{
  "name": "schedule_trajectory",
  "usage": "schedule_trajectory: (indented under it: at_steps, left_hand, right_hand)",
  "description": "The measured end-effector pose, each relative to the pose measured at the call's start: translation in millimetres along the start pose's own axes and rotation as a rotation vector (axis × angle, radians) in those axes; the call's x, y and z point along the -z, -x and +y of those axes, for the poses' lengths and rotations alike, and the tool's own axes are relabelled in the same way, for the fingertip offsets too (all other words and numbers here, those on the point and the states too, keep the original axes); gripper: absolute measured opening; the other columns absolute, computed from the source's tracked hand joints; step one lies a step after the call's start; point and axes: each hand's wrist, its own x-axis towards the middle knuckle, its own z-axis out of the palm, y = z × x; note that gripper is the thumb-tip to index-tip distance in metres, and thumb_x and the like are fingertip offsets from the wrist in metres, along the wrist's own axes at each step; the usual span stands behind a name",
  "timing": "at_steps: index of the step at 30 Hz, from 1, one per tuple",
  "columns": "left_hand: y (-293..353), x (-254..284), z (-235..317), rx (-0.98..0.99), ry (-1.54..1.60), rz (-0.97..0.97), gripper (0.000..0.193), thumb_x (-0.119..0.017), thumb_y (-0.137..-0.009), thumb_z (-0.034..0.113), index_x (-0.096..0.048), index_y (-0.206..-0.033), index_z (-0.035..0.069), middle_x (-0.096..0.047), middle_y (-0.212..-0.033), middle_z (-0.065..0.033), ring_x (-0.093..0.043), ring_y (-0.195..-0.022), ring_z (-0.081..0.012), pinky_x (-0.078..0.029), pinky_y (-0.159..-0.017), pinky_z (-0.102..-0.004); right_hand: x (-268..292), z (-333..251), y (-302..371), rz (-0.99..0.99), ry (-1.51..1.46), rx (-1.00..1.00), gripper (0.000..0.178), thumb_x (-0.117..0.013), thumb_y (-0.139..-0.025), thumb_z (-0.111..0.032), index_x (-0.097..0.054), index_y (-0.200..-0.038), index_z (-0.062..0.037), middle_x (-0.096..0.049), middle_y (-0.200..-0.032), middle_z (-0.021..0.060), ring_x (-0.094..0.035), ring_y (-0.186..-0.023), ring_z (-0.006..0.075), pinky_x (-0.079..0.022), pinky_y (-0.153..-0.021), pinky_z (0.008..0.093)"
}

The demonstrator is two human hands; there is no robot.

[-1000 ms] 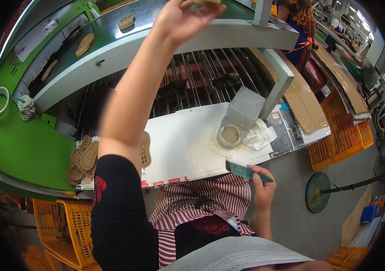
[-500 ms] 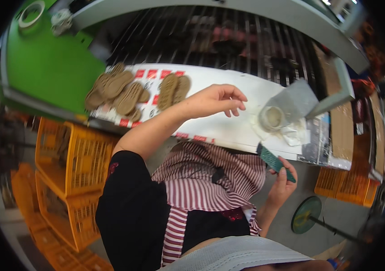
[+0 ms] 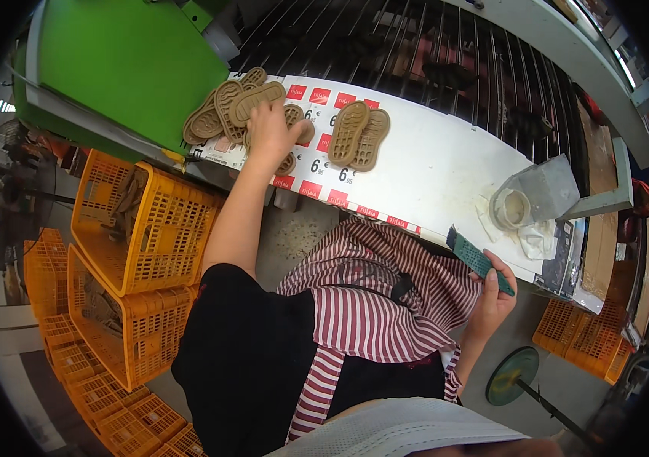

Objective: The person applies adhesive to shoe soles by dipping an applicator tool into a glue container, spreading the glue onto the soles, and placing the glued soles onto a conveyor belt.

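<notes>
At the left end of the white work surface, my left hand [image 3: 270, 133] reaches over a pile of tan shoe soles. Its fingertips touch the top sole [image 3: 254, 105], while the thumb is spread away from the fingers; some soles are partly hidden under the hand. A pair of soles [image 3: 359, 135] lies side by side just right of the pile. Near the front edge, my right hand [image 3: 496, 293] is closed around a green brush [image 3: 475, 259] with dark bristles pointing up and left. Beyond it stands a round tub [image 3: 510, 209] holding pale material.
A clear plastic sheet [image 3: 549, 186] and crumpled white paper [image 3: 536, 242] are by the tub. Behind the white surface [image 3: 431, 164] runs a rack of metal bars [image 3: 416, 46]. A green machine panel [image 3: 126, 68] stands at left, above stacked orange crates [image 3: 176, 244].
My left hand has moved left from above the middle of the surface onto the pile of soles. The view has shifted left; my right hand still holds the brush.
</notes>
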Motion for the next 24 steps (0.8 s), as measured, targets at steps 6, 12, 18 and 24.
schedule_trajectory:
  at_steps: [6, 12, 18, 24]
  left_hand:
    - [-15.0, -15.1, -43.5, 0.040, 0.204, -0.231, 0.061, -0.073, -0.071, 0.036, -0.057, -0.110, -0.007, -0.058, -0.107, -0.0227, -0.057, -0.100, -0.0336, -0.044, -0.090, -0.0389]
    - [-34.4, 31.8, -60.2, -0.004, 0.494, -0.366, 0.064, -0.074, -0.069, 0.029, -0.053, -0.118, -0.007, -0.058, -0.111, -0.0214, -0.058, -0.102, -0.0282, -0.046, -0.088, -0.0339]
    - [-20.5, 69.9, -75.9, -0.299, 0.501, -0.538, 0.058, -0.073, -0.066, 0.016, -0.054, -0.120, 0.002, -0.053, -0.107, -0.0127, -0.051, -0.105, -0.0271, -0.042, -0.092, -0.0332]
    - [-4.9, 63.2, -80.5, -0.455, 0.371, -0.583, 0.057, -0.068, -0.064, 0.009, -0.055, -0.119, 0.005, -0.051, -0.113, -0.0125, -0.047, -0.110, -0.0291, -0.038, -0.096, -0.0374]
  right_hand:
    - [-24.8, 6.1, 5.8, -0.035, 0.041, -0.006, 0.019, -0.050, -0.090, -0.004, -0.054, -0.106, 0.0066, -0.058, -0.110, 0.0248, -0.062, -0.088, 0.0204, -0.054, -0.068, 0.0260]
    - [-47.1, 13.8, 9.5, -0.028, 0.043, -0.028, 0.019, -0.051, -0.090, -0.004, -0.054, -0.105, 0.0064, -0.058, -0.110, 0.0240, -0.061, -0.091, 0.0202, -0.055, -0.069, 0.0253]
    - [-62.2, 11.7, 9.5, -0.075, 0.076, -0.040, 0.019, -0.053, -0.090, -0.005, -0.055, -0.105, 0.0055, -0.058, -0.111, 0.0229, -0.061, -0.090, 0.0194, -0.054, -0.069, 0.0248]
    - [-65.1, 13.8, 8.4, -0.088, 0.078, -0.062, 0.019, -0.053, -0.090, -0.006, -0.056, -0.105, 0.0055, -0.058, -0.111, 0.0228, -0.061, -0.089, 0.0188, -0.054, -0.069, 0.0247]
